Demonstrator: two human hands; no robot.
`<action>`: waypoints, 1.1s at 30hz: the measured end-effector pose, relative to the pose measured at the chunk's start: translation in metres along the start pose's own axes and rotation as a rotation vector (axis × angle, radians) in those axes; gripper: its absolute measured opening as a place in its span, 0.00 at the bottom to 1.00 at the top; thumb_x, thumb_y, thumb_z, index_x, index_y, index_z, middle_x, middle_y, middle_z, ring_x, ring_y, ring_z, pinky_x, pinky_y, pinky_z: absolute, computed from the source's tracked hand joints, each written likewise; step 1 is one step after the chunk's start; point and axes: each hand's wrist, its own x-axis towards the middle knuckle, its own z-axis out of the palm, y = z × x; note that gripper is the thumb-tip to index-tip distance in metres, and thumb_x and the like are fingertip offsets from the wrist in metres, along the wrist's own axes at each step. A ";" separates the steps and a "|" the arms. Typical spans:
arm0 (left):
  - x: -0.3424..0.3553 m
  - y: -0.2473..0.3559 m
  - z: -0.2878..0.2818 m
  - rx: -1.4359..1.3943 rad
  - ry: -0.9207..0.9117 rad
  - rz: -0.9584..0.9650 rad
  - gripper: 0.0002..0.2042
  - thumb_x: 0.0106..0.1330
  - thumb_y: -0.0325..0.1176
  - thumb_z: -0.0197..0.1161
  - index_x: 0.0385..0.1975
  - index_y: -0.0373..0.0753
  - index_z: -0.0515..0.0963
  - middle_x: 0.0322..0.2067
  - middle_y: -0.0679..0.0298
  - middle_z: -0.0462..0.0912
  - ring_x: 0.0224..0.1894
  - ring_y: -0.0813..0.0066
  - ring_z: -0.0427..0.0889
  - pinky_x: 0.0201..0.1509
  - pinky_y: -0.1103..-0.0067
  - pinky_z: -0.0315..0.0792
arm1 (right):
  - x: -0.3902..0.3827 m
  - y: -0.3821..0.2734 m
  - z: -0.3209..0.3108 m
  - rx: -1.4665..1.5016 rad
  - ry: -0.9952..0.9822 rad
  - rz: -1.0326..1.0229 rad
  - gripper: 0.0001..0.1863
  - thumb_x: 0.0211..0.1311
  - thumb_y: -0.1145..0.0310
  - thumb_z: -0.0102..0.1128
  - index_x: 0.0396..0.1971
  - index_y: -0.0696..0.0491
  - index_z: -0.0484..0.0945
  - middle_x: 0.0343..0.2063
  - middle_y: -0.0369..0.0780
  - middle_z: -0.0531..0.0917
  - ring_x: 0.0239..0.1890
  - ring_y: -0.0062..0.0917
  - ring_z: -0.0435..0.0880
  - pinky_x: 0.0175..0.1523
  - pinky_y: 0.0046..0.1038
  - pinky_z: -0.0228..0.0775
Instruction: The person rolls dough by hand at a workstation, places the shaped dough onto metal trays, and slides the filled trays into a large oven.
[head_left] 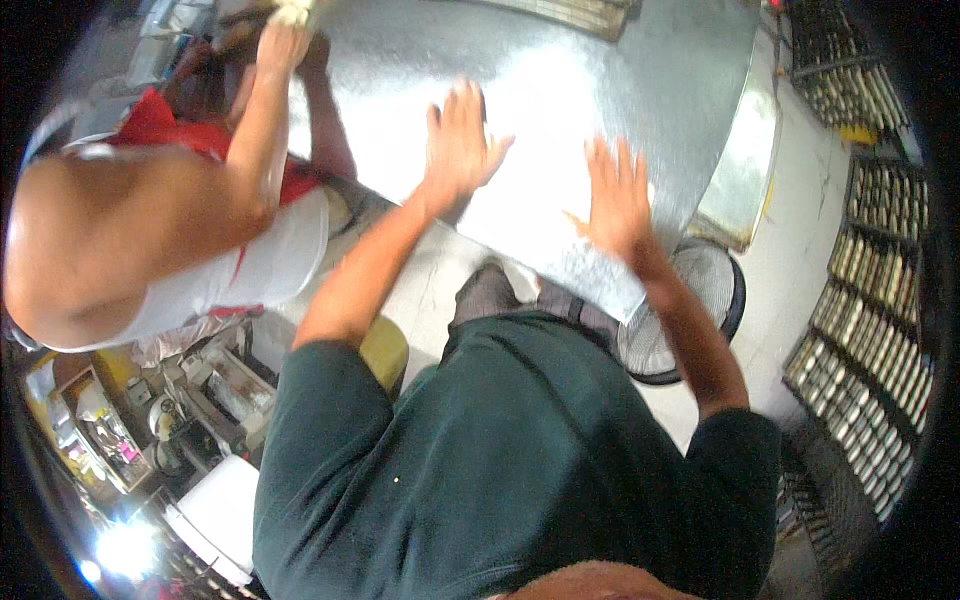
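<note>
My left hand (462,148) is stretched over the shiny grey metal table (690,70), palm down, with its fingers spread. To its right, my right hand (617,200) is also spread and holds nothing. Strong glare whitens the tabletop around both hands, so I cannot tell whether they press on it or hover just above. No object shows between or under my fingers. At the far left, a co-worker's hand (284,42) is at a pale lump (292,13), blurred at the edge of the picture.
The co-worker's arm (258,150) reaches in close on my left. A round fan (690,310) stands below the table's right corner. Racked trays (865,410) of pale finger-shaped pieces line the right. A flat metal sheet (742,180) stands beside the table; machinery (225,385) is lower left.
</note>
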 end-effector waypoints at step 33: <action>0.109 -0.162 -0.092 -1.493 0.002 -0.634 0.28 0.60 0.34 0.78 0.57 0.33 0.72 0.46 0.59 0.81 0.47 0.72 0.83 0.48 0.75 0.82 | 0.404 -0.019 -0.066 0.485 0.354 0.262 0.30 0.53 0.65 0.77 0.58 0.55 0.81 0.52 0.52 0.84 0.52 0.44 0.83 0.55 0.42 0.77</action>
